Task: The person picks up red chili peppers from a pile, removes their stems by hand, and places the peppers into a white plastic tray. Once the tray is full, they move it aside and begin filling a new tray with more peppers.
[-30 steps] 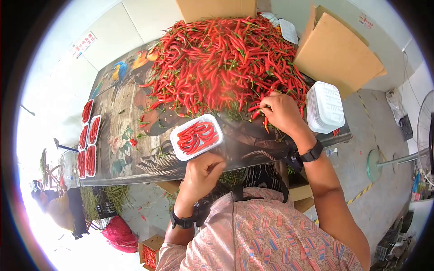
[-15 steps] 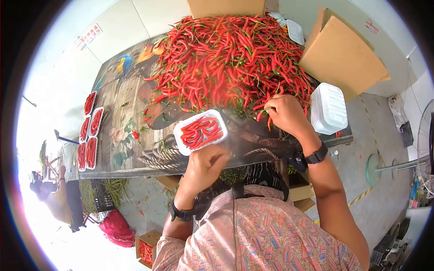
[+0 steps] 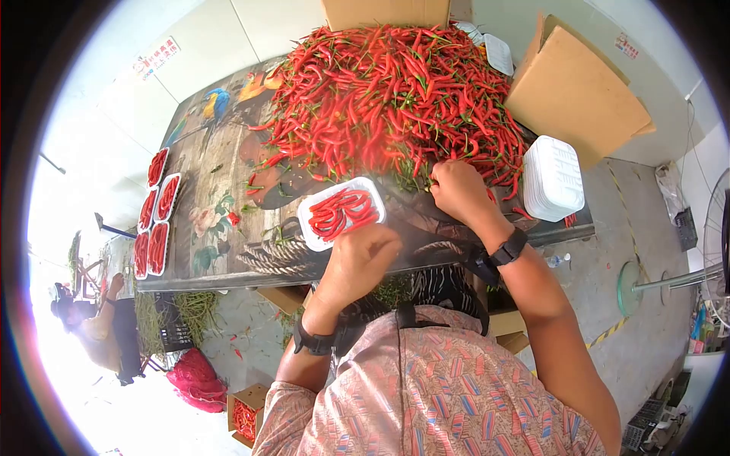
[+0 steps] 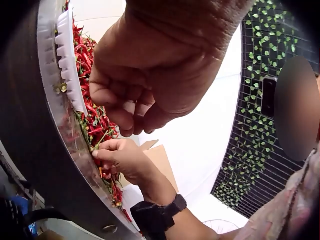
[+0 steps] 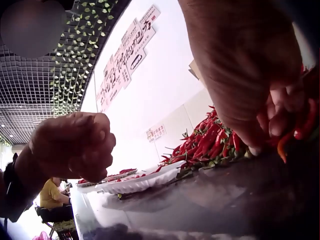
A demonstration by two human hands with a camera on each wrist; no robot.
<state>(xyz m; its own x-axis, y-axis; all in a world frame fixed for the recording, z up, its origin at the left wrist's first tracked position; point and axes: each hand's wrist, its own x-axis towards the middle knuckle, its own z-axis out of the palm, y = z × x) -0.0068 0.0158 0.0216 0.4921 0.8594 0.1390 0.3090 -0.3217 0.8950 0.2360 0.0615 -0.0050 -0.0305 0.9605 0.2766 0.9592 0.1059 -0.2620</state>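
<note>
Pinching a chilli beside the heap, the right fingers meet, while the left fingers curl into a fist.

Pink sack well apart from fan.

Produce workshop: heaped chillies, stacked trays

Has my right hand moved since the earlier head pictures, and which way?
Yes: in the head view, your right hand has shifted left, farther from the stack of white trays.
</note>
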